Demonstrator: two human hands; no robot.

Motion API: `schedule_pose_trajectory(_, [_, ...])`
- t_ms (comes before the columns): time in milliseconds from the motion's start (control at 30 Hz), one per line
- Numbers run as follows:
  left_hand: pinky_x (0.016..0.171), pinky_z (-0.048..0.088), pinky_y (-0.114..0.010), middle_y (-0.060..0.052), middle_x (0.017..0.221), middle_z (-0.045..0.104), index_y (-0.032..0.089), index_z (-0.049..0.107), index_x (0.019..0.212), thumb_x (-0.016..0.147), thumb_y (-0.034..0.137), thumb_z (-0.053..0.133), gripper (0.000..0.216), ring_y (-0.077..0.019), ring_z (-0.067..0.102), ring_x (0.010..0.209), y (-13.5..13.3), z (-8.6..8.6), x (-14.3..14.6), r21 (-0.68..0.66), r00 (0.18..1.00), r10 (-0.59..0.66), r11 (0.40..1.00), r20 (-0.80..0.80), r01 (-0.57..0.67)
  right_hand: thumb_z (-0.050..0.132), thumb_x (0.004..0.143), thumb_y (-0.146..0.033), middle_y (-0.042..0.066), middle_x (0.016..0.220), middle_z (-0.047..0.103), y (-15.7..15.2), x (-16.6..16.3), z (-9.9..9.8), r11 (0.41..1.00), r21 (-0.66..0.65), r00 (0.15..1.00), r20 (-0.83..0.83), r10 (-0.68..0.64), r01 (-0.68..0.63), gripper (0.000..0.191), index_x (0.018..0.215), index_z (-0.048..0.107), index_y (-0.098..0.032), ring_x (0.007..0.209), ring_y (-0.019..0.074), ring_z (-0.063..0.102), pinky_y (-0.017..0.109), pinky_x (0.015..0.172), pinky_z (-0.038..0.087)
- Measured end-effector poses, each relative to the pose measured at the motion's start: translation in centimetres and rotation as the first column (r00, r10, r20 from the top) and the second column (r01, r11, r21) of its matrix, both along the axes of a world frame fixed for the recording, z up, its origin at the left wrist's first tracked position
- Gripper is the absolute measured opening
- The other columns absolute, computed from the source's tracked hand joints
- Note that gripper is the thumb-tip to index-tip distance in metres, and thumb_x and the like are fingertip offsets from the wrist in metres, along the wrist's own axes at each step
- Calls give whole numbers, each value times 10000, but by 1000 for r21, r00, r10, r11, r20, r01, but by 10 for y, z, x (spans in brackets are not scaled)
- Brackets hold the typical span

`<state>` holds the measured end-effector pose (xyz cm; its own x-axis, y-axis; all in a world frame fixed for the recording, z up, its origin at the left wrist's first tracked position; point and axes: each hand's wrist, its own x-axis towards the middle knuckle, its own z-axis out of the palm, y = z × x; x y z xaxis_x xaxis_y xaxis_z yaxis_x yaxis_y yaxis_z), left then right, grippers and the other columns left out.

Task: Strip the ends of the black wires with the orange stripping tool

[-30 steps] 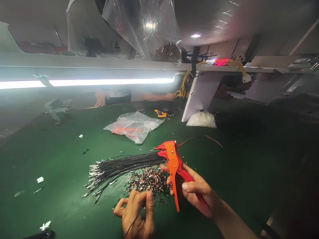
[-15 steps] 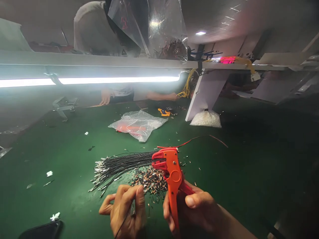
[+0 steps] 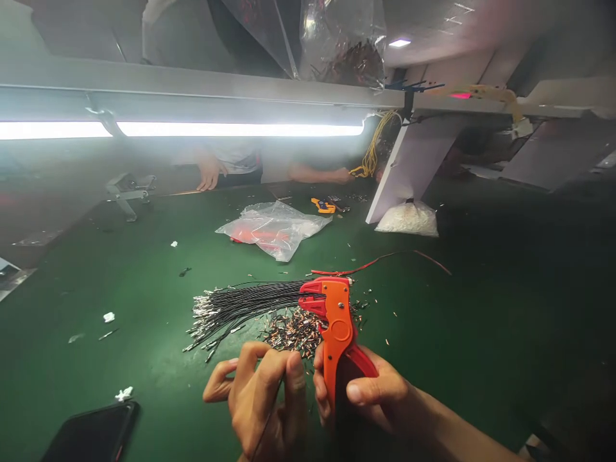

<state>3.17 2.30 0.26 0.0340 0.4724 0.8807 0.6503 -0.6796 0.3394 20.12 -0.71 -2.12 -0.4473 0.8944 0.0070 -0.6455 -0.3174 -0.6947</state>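
My right hand [image 3: 370, 385] is wrapped round the handles of an orange and red wire stripper [image 3: 338, 327], which stands upright with its jaws toward the left. My left hand [image 3: 264, 398], lower and to the left, pinches a thin black wire [image 3: 262, 436] between thumb and fingers; the wire trails down out of the frame. Its tip is hidden by the fingers. Beyond the hands lies a bundle of black wires [image 3: 250, 305] with pale ends at the left, partly behind the stripper's jaws. A pile of cut wire scraps [image 3: 291, 330] sits below the bundle.
A black phone [image 3: 94, 433] lies at the front left. Farther back are a clear plastic bag [image 3: 276, 228] over something red, a yellow tool [image 3: 323, 205], a bag of white pieces [image 3: 408, 219] and a red wire [image 3: 375, 260]. A lamp [image 3: 240, 129] hangs under the shelf; other people's hands show behind.
The view has tilted down and shifted slightly, showing more of the phone. My left hand with the wire has come a little closer to the stripper, still in my right hand.
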Motion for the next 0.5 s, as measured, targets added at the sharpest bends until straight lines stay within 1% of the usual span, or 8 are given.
schedule_pose_trajectory(200, [784,235,-403,53,595,571,174,552,740,850,38,591,180,-102,540,532,-2,-1,5,-23,1000,-8,1000,29,9,761,702,-236,101,894,678,0,-1,-1,1000,11,998,64,26,-27,435,1097,656,-85,785,201,641,319,729,492])
schedule_pose_trajectory(367, [782,241,-414,57,572,550,180,542,730,863,36,571,199,-112,533,532,-5,0,6,-44,998,-11,999,55,14,785,693,-273,86,883,655,1,-2,-1,998,16,992,117,56,-58,413,1040,654,-92,787,190,602,309,736,457])
schedule_pose_trajectory(500, [783,237,-411,69,554,528,189,525,720,866,24,548,222,-112,522,536,-8,1,9,-78,997,-29,996,76,35,790,702,-300,67,870,632,1,-1,-4,994,55,983,166,82,-92,363,982,670,-103,806,185,575,301,746,436])
